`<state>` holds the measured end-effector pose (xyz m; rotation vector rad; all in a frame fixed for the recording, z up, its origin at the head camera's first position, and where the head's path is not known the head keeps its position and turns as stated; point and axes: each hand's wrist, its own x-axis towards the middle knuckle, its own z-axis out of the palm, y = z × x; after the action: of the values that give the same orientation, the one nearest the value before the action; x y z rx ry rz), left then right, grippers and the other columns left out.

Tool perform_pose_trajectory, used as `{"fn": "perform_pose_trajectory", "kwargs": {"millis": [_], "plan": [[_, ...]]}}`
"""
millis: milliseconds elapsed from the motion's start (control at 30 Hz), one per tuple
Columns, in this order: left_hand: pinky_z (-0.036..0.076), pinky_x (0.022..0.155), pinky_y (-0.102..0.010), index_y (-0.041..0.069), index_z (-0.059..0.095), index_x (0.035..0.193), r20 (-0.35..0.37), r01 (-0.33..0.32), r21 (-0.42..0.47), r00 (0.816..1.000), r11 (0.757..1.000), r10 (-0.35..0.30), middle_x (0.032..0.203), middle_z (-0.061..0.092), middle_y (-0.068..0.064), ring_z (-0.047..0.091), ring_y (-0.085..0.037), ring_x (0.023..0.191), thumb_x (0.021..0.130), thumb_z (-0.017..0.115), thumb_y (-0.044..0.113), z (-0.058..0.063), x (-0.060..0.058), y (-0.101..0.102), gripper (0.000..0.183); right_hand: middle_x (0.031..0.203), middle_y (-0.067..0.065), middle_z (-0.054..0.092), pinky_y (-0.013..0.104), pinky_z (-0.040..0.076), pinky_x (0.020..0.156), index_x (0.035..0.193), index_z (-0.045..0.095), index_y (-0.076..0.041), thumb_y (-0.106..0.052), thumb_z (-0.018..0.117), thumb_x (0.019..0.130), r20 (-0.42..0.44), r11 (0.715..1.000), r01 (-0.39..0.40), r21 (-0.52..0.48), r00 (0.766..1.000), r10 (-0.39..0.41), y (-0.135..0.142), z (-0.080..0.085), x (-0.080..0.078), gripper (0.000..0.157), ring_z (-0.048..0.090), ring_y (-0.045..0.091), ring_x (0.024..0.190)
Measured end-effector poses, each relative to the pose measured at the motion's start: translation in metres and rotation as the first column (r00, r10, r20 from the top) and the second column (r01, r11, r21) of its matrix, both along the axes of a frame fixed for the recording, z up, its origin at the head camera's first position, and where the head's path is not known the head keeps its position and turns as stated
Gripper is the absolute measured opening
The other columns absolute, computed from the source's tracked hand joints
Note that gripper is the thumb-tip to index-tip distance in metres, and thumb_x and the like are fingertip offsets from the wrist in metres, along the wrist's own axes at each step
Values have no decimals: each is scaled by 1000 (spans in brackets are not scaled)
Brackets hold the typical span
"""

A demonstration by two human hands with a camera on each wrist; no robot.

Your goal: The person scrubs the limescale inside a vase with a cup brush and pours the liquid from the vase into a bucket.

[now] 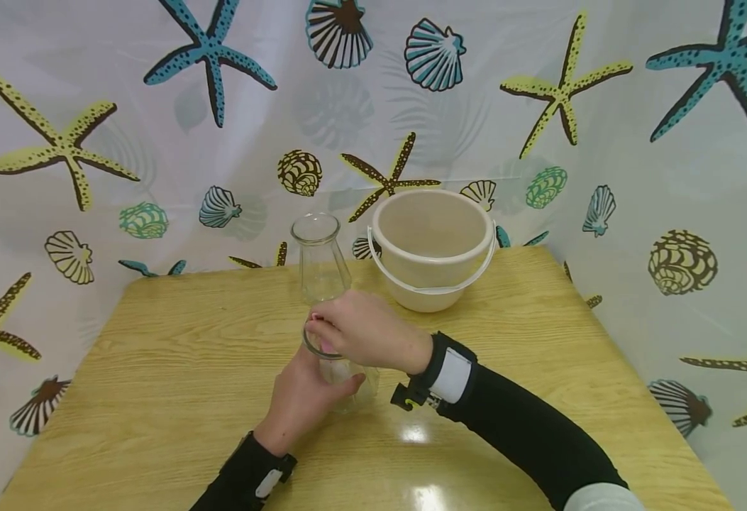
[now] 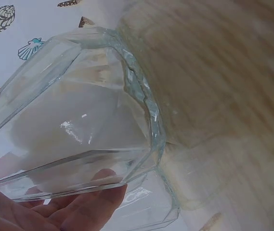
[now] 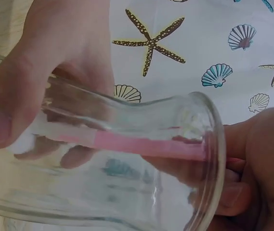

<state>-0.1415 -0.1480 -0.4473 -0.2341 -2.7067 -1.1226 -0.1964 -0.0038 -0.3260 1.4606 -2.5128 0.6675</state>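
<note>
Tilted over the bench (image 1: 175,397), the glass vase (image 3: 132,204) looks stiff, breakable, probably slippery if wet, and base-heavy; best held round its body. There the left hand's (image 1: 306,394) fingers curl; the right hand's (image 1: 369,333) fingers pinch the pink handle (image 3: 149,146) reaching inside.

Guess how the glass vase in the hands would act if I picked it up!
The vase looks like clear glass, so it could break if dropped. Its base looks thick, so it may feel heavy for its size. Its shiny sides might be a bit slippery to hold.
</note>
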Motion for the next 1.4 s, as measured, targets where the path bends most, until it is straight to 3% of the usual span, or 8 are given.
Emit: {"fn": "perform_pose_trajectory", "kwargs": {"millis": [400, 633, 833, 1067, 1233, 1400], "plan": [[52, 72, -43, 22, 37, 136, 51, -47, 12, 998, 999, 46, 115, 58, 4, 54, -8, 96, 69, 67, 70, 0, 2, 3, 88, 62, -10, 55, 21, 41, 42, 84, 68, -17, -25, 56, 97, -113, 997, 74, 8, 991, -73, 2, -3, -3, 20, 48, 2, 52], [51, 78, -46, 21, 32, 142, 42, -46, -10, 998, 999, 46, 125, 56, 0, 52, -12, 106, 68, 67, 70, -1, 1, 3, 96, 57, -9, 50, 23, 35, 39, 77, 62, -20, -30, 53, 98, -153, 984, 156, 81, 978, -142, 7, -3, -4, 24, 46, 5, 49], [52, 79, -49, 18, 36, 136, 23, -46, -39, 999, 998, 47, 127, 56, -7, 52, -19, 108, 69, 68, 68, -1, -1, 4, 90, 56, -6, 49, 24, 35, 39, 72, 55, -20, -29, 51, 98, -179, 970, 202, 133, 968, -177, 12, 0, -3, 28, 45, 7, 48], [52, 77, -49, 20, 38, 135, 6, -39, -34, 999, 999, 39, 126, 56, -8, 53, -19, 107, 69, 70, 66, -2, -1, 2, 87, 55, -7, 47, 22, 32, 39, 69, 53, -21, -27, 51, 97, -145, 984, 150, 98, 980, -135, 15, 2, 0, 29, 43, 6, 47], [52, 77, -47, 26, 31, 142, 10, -27, -19, 1000, 999, 27, 129, 55, -3, 52, -15, 108, 69, 69, 68, -1, -1, 1, 92, 55, -8, 46, 20, 35, 42, 69, 56, -20, -24, 51, 97, -63, 998, 46, 52, 997, -42, 13, 5, 4, 29, 43, 3, 47], [52, 69, -41, 29, 32, 141, 13, -17, -15, 1000, 1000, 17, 119, 55, 7, 53, -7, 97, 70, 66, 70, -1, -1, 2, 89, 60, -9, 50, 18, 40, 45, 72, 58, -18, -21, 52, 98, 26, 998, -56, -12, 998, 57, 10, 6, 7, 27, 44, 0, 50]]}}
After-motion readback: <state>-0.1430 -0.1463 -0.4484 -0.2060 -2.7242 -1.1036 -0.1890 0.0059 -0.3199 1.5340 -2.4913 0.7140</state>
